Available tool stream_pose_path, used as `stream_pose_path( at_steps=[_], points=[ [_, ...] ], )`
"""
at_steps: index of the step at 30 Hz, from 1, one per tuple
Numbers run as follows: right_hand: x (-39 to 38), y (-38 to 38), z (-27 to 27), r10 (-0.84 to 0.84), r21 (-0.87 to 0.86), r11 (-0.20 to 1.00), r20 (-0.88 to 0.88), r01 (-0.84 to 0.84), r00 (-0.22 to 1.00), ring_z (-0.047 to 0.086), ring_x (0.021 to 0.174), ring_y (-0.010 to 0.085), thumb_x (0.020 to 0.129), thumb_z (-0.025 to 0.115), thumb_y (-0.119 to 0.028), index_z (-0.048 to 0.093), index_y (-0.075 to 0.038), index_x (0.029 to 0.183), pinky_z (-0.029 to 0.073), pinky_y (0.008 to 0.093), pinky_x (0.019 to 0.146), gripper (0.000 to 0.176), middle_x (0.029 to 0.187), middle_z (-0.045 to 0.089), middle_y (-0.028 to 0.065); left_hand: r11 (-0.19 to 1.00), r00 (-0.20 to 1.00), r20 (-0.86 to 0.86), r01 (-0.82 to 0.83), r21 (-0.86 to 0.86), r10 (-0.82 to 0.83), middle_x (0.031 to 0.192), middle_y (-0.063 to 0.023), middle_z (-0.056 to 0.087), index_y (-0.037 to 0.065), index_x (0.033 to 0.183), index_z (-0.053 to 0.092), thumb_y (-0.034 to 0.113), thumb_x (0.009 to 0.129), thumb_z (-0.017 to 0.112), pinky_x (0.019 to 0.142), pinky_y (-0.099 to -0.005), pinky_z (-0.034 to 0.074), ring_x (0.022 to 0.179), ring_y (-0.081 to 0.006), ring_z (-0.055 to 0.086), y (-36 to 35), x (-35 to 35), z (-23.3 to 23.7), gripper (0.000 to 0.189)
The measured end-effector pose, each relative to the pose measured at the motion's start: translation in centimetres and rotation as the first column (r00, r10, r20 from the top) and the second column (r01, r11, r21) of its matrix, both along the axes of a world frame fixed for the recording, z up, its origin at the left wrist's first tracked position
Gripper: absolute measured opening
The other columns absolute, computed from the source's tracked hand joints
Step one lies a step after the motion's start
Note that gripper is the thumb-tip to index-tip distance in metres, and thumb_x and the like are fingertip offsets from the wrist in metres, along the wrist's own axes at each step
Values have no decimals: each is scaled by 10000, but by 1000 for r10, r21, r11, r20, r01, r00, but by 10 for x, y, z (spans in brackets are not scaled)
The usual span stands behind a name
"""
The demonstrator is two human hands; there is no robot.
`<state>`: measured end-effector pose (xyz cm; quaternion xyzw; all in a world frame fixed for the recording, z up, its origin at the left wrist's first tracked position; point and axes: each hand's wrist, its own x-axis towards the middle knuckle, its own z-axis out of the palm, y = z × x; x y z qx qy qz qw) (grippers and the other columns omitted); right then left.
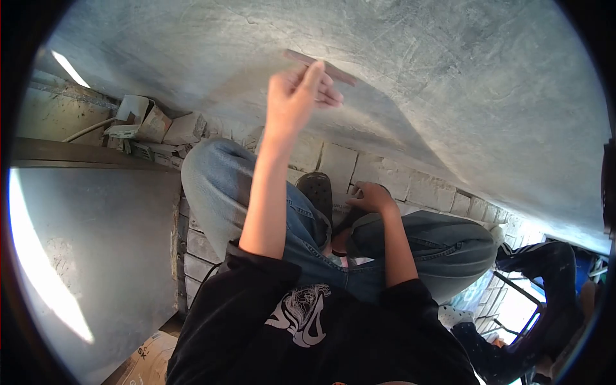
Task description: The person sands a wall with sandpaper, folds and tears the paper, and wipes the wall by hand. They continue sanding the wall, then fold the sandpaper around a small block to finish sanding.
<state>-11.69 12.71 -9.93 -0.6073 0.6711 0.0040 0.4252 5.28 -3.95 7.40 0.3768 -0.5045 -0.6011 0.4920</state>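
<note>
My left hand (300, 96) is closed on a thin, flat reddish-brown strip (343, 76), which lies along the smooth grey wall (449, 70). Its fingers look slightly blurred, and I cannot make out the strip's exact kind. Lower down, between my knees, my right hand (375, 196) rests over my dark shoe (351, 219), its fingers loosely bent and apart, with no held thing visible. My other foot wears a dark clog with holes (315, 190) and stands on the pale brick floor.
Torn cardboard pieces (151, 122) and rubble lie by the wall at the left. A large grey panel (109, 237) stands beside my left knee, with a cardboard box (147, 359) below it. At right, another person's dark trouser leg (555, 269) is near a dark metal frame (520, 285).
</note>
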Motion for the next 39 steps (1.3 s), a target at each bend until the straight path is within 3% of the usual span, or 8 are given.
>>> stream_pose_path(
  at_steps=[5, 9, 13, 16, 23, 26, 34, 39],
  points=[
    [13, -8, 0, 29, -31, 999, 91, -27, 995, 618, 882, 328, 703, 699, -411, 632, -27, 931, 475, 386, 787, 452, 898, 648, 180, 959, 969, 44, 231, 166, -242, 645, -152, 628, -77, 734, 586, 207, 925, 504, 540, -278, 544, 581, -189, 644, 28, -44, -51, 352],
    [9, 1, -4, 22, -37, 999, 116, -17, 993, 611, 902, 340, 693, 696, -413, 631, -21, 927, 470, 393, 802, 461, 911, 644, 189, 949, 970, 1, 239, 204, -244, 662, -162, 637, -82, 739, 588, 201, 926, 502, 534, -274, 541, 590, -193, 650, 34, -56, -58, 349],
    [-1, 5, 3, -42, 101, 994, 31, 39, 999, 605, 925, 337, 692, 696, -417, 632, -24, 931, 468, 391, 809, 465, 936, 640, 188, 994, 996, 36, 83, -67, -81, 645, -160, 633, -81, 738, 594, 168, 925, 490, 535, -276, 548, 577, -194, 647, 10, -17, -8, 329],
    [-4, 1, -1, 22, 58, 998, 16, -23, 1000, 602, 931, 337, 699, 692, -423, 631, -28, 938, 468, 392, 811, 465, 949, 638, 189, 1000, 999, 44, -4, 4, 4, 632, -146, 631, -59, 707, 600, 160, 920, 495, 540, -273, 552, 566, -185, 643, 2, -3, 0, 323],
    [10, -7, -1, 14, 12, 1000, 117, -16, 993, 606, 925, 336, 707, 692, -403, 631, -29, 950, 467, 395, 817, 450, 951, 640, 194, 983, 944, 298, 170, -72, -141, 611, -144, 636, -75, 728, 605, 158, 912, 507, 531, -265, 527, 549, -166, 644, 35, -58, -71, 313],
    [2, 1, -7, 16, 3, 1000, 86, -16, 996, 606, 924, 337, 707, 695, -393, 631, -28, 957, 467, 395, 818, 447, 948, 640, 195, 985, 978, 115, 170, 31, -173, 610, -137, 636, -70, 734, 608, 160, 916, 499, 536, -268, 531, 561, -173, 650, 26, -47, -47, 313],
    [4, -5, -6, 19, -32, 999, 23, -19, 1000, 624, 876, 325, 702, 707, -403, 634, -33, 953, 481, 381, 784, 453, 893, 652, 180, 992, 988, 149, -32, -119, 50, 612, -129, 637, -56, 731, 602, 156, 913, 503, 550, -277, 535, 590, -183, 658, 5, -6, -2, 297],
    [14, -10, 3, 16, 34, 999, 74, -18, 997, 605, 912, 346, 698, 701, -369, 632, -29, 942, 465, 401, 816, 424, 934, 640, 197, 978, 932, 330, 189, -92, -149, 581, -133, 620, -44, 716, 603, 169, 886, 537, 532, -306, 501, 562, -192, 652, 26, -45, -65, 281]
  ],
)
